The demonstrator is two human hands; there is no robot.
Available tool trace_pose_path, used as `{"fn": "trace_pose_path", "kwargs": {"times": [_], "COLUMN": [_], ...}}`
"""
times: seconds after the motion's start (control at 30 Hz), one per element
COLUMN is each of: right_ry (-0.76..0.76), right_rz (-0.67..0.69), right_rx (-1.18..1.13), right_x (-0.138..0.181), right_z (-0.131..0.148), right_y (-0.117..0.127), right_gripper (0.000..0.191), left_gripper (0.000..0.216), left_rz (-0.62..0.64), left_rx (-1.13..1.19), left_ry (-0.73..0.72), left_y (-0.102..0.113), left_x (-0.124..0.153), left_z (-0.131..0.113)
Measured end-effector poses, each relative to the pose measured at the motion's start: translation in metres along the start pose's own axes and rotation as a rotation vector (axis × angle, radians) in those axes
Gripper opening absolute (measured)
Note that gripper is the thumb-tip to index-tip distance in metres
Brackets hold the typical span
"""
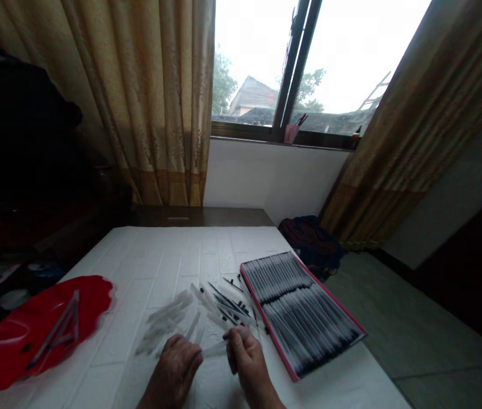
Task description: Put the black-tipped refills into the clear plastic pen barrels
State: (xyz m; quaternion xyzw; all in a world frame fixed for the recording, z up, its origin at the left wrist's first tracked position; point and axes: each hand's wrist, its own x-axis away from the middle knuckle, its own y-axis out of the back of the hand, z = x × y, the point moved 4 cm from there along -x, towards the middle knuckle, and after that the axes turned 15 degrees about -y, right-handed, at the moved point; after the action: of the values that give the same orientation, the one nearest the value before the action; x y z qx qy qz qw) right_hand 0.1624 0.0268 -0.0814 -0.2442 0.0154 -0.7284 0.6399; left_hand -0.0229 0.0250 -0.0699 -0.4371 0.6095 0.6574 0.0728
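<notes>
Both my hands rest low on a white table (pixel 206 250). My left hand (pixel 176 363) is curled, its fingers closed on one end of a clear pen barrel (pixel 214 349). My right hand (pixel 244 355) pinches the other end of that barrel. Just beyond my hands lies a loose heap of clear pen barrels (pixel 168 318) and black-tipped refills (pixel 227 304). To the right sits a shallow red-edged box (pixel 292 375) packed with rows of finished pens.
A red wavy-edged plate (pixel 6 346) at the left holds a few pens. Dark clutter lies left of the table. Curtains and a window stand behind; a dark bag (pixel 309 236) sits on the floor at the table's far right.
</notes>
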Motion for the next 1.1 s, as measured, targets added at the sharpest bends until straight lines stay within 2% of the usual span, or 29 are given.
{"fn": "trace_pose_path", "kwargs": {"times": [0.1,0.13,0.17,0.23,0.3,0.4,0.57,0.7,0.87,0.97,1.03,1.1], "right_ry": [0.095,0.125,0.14,0.124,0.086,0.037,-0.08,-0.045,0.143,0.126,0.126,0.126], "right_rz": [-0.267,-0.324,-0.318,-0.215,-0.137,-0.105,-0.073,-0.17,-0.376,-0.413,-0.411,-0.445], "right_rx": [-0.142,-0.202,-0.208,-0.108,-0.022,0.068,0.143,0.488,1.159,1.383,1.454,1.507], "right_x": [-0.001,-0.002,-0.003,-0.008,-0.011,-0.014,-0.023,-0.026,-0.005,0.011,0.02,0.025], "right_z": [0.043,0.054,0.062,0.065,0.053,0.027,0.012,0.015,0.03,0.045,0.059,0.073], "right_y": [0.027,0.033,0.034,0.025,0.012,0.001,0.01,0.026,0.036,0.041,0.046,0.056], "right_gripper": [0.046,0.045,0.044,0.044,0.046,0.046,0.052,0.048,0.041,0.035,0.022,0.02], "left_gripper": [0.035,0.035,0.032,0.025,0.022,0.025,0.029,0.032,0.045,0.03,0.017,0.01], "left_rz": [-0.076,-0.087,-0.092,-0.115,-0.14,-0.183,-0.183,-0.137,0.126,0.173,0.173,0.155], "left_rx": [-0.01,-0.01,-0.009,-0.04,-0.114,-0.258,-0.421,-0.47,-0.389,-0.39,-0.393,-0.386], "left_ry": [0.121,0.104,0.096,0.065,0.063,0.133,0.259,0.173,-0.162,-0.172,-0.144,-0.105], "left_y": [0.006,0.007,0.008,0.008,0.007,0.006,0.002,0.001,-0.005,-0.007,-0.009,-0.011], "left_x": [0.005,0.004,0.004,0.002,0.002,0.008,0.017,0.012,0.0,-0.002,-0.001,0.001], "left_z": [0.011,0.012,0.012,0.011,0.012,0.021,0.037,0.029,0.007,0.005,0.007,0.01]}}
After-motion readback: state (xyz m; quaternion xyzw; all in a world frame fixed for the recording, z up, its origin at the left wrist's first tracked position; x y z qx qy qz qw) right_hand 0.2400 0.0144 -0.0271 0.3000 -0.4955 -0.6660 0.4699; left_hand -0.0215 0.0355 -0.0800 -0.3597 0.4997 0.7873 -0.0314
